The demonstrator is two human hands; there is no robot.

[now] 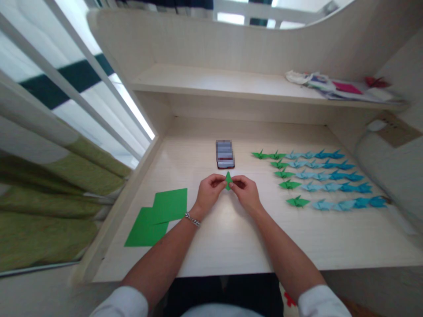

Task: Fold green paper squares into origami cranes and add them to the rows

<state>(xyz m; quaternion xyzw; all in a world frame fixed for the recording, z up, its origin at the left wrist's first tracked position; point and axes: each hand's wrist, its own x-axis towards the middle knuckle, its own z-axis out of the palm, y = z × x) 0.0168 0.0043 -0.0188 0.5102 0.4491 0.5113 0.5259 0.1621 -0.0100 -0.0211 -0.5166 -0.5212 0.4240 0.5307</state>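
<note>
Between my two hands is a small piece of folded green origami paper [228, 178], pointed at the top and narrow. My left hand [211, 190] pinches its left side between thumb and fingers. On the other side my right hand [245, 192] grips it the same way, fingertips close to the left ones. The lower part of the paper is partly covered by the thumbs. Just beyond the hands lies a phone [225, 155], its screen blurred. Flat green paper sheets [170, 204] overlap on the desk beside my left forearm.
Rows of folded paper cranes in green [298, 201], light blue [322, 204] and darker blue [361, 188] stand on the desk [228, 246] at the right. A shelf [211, 83] spans the back, with papers [346, 88] on it. A white plug [376, 126] and cable sit at the right wall.
</note>
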